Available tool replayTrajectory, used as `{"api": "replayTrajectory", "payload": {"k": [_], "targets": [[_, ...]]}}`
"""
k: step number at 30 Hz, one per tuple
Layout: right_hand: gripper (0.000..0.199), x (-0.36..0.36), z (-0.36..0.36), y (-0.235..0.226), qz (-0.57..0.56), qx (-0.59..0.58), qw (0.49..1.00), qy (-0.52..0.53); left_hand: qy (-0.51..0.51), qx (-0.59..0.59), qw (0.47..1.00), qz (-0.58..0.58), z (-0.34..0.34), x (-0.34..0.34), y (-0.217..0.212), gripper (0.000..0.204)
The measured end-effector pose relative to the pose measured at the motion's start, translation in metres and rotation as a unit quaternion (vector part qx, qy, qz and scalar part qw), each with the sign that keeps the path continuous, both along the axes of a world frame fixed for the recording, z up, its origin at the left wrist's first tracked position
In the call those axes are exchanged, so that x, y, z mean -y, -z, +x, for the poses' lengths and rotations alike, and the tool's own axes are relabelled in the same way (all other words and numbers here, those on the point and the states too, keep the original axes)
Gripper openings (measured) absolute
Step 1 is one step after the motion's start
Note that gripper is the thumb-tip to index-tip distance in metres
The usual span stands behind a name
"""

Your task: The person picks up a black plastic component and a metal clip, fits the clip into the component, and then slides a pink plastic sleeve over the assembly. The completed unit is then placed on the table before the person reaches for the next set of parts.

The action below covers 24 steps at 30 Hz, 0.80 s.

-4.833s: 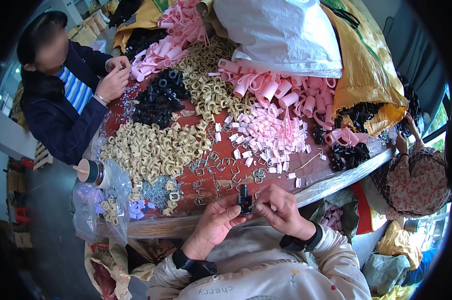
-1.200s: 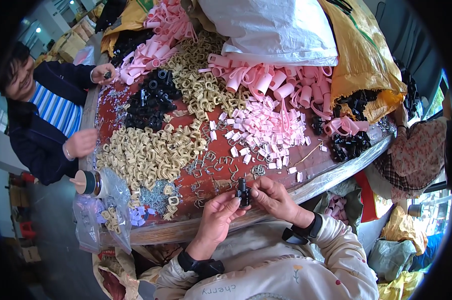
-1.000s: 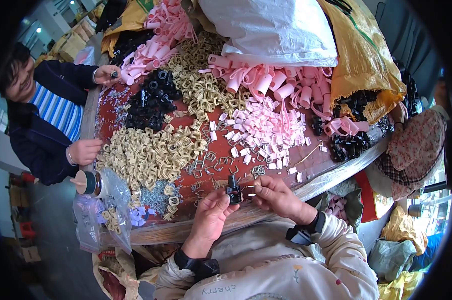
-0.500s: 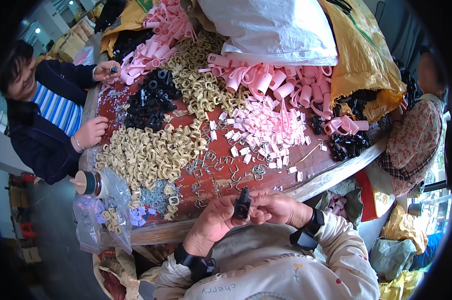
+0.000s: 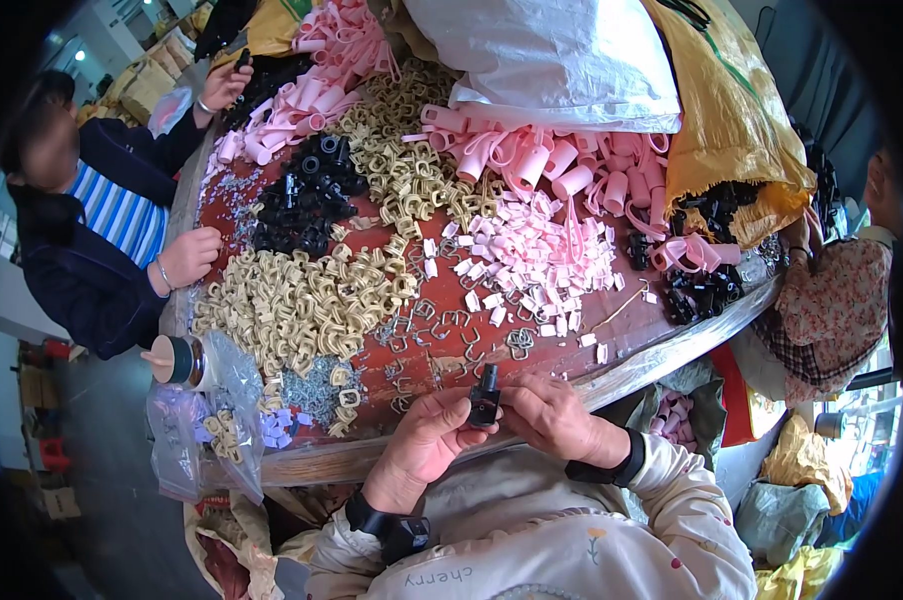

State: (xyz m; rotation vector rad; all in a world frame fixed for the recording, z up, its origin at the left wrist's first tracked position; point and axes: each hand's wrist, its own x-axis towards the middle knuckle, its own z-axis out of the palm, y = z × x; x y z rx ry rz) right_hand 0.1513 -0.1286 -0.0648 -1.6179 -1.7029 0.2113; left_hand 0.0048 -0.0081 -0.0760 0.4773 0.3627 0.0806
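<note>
Just over the near table edge, my left hand (image 5: pixel 424 437) grips a small black plastic part (image 5: pixel 485 400) between thumb and fingers, its narrow stem pointing up. Close against the part's right side is my right hand (image 5: pixel 559 415), its fingers curled into a pinch. Whatever that pinch holds is hidden by the fingers. Beyond my hands lie scattered wire buckles (image 5: pixel 459 320), with a heap of small pink and white plastic pieces (image 5: pixel 542 260) past them.
Cream plastic loops (image 5: pixel 302 305), black parts (image 5: pixel 307 190) and pink straps with sleeves (image 5: pixel 562 165) are piled on the red table. A bottle (image 5: pixel 177 360) and plastic bags stand near left. A person (image 5: pixel 102 210) sits left, another (image 5: pixel 837 300) right. A yellow sack (image 5: pixel 737 110) lies far right.
My right hand has turned, its fingers curling more tightly beside the black part. The left person's raised hand has moved farther away, with a dark piece in it.
</note>
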Motion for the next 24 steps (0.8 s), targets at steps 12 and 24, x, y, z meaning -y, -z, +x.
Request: {"api": "replayTrajectory", "payload": {"k": [12,24], "targets": [[0.006,0.001,0.007,-0.015,-0.045,-0.297,0.952,0.056,-0.065,-0.027,0.997,0.036,0.002,0.005,-0.008,0.028],[0.009,-0.004,-0.006,-0.014,0.068,-0.119,0.990,0.024,-0.054,-0.062,0.995,0.061,0.001,0.012,-0.007,0.027]]}}
